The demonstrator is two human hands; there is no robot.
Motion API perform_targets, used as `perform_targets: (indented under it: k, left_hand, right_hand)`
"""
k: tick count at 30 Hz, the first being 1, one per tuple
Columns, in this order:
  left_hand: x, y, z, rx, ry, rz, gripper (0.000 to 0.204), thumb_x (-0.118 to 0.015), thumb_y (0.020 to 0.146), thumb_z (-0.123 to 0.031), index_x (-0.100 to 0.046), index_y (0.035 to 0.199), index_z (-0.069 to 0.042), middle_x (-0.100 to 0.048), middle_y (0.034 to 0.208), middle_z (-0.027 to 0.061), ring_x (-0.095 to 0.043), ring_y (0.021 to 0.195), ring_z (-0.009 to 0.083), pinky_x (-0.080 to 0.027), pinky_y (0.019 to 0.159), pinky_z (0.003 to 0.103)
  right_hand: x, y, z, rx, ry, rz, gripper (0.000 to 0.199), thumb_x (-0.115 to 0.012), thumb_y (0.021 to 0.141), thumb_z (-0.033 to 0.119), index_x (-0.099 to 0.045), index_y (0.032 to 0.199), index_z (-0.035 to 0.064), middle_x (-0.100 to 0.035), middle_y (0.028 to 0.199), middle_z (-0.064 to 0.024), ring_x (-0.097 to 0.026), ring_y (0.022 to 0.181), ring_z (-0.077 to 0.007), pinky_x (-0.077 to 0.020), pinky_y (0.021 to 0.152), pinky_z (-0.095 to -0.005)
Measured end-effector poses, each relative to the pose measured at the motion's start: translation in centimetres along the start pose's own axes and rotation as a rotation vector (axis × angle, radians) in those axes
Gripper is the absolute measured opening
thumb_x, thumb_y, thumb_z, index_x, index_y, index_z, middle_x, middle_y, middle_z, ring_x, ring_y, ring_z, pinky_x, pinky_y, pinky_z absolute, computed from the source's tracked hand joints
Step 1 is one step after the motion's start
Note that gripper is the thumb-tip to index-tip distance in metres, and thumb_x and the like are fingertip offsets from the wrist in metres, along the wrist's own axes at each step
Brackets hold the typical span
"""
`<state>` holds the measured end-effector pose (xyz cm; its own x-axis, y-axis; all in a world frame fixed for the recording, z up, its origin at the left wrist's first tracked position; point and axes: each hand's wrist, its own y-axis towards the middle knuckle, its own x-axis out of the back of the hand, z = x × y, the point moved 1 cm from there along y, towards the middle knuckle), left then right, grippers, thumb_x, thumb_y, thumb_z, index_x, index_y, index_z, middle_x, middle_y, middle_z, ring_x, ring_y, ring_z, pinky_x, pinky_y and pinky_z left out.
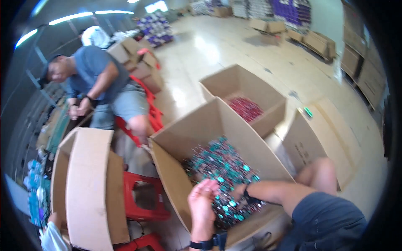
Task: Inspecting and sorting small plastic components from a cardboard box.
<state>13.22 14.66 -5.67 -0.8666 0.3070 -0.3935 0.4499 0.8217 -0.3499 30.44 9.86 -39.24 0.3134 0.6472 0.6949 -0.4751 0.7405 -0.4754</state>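
Note:
A large open cardboard box (pixel 253 144) stands in front of me. Small shiny pieces (pixel 224 161), teal, silver and dark reddish, are heaped inside; some look like round discs or caps. My left hand (pixel 202 203), with a dark watch on its wrist, is raised over the near left part of the heap. Its fingers are curled together, and whatever they may hold is too blurred to make out. My right hand (pixel 239 193), wearing a black wristband, reaches down into the pieces, which it touches; its fingers are mostly hidden.
Behind stands another box (pixel 268 119) holding red pieces (pixel 245 108). At left are a tall carton (pixel 90 184), a red stool (pixel 144 196) and a seated co-worker (pixel 102 79). Another person's hand (pixel 54 219) shows at lower left. Flattened cardboard (pixel 331 138) lies at right.

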Motion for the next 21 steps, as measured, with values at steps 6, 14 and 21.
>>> perform_targets:
  k: [6,14,21]
  left_hand:
    - [1.7,0.0,-0.3,0.070,-0.018,-0.011,0.023,-0.049,0.093,-0.002,-0.057,0.113,0.004,-0.066,0.105,0.0164,-0.065,0.089,0.0203,-0.054,0.075,0.030]
    - [1.1,0.2,-0.2,0.091,-0.002,0.014,0.023,-0.050,0.093,-0.002,-0.056,0.114,0.005,-0.066,0.105,0.0167,-0.065,0.090,0.0199,-0.055,0.078,0.030]
    - [1.6,-0.1,-0.4,0.101,0.004,0.016,0.022,-0.050,0.094,-0.003,-0.056,0.114,0.004,-0.066,0.105,0.0160,-0.065,0.089,0.0190,-0.055,0.076,0.029]
  right_hand:
    - [-2.7,3.0,2.8,-0.488,0.054,0.090,0.039,-0.051,0.081,0.030,-0.069,0.101,0.0009,-0.067,0.105,-0.0181,-0.064,0.096,-0.0342,-0.0485,0.087,-0.0459]
    - [-3.4,3.6,1.8,-0.286,-0.061,0.028,0.045,-0.055,0.076,0.040,-0.070,0.103,0.0080,-0.066,0.105,-0.0198,-0.063,0.097,-0.0347,-0.0487,0.087,-0.0446]
    - [-6.3,4.3,-2.3,-0.465,0.104,-0.095,0.038,-0.054,0.081,0.033,-0.070,0.089,0.0001,-0.068,0.091,-0.0182,-0.065,0.082,-0.0334,-0.0507,0.074,-0.0448]
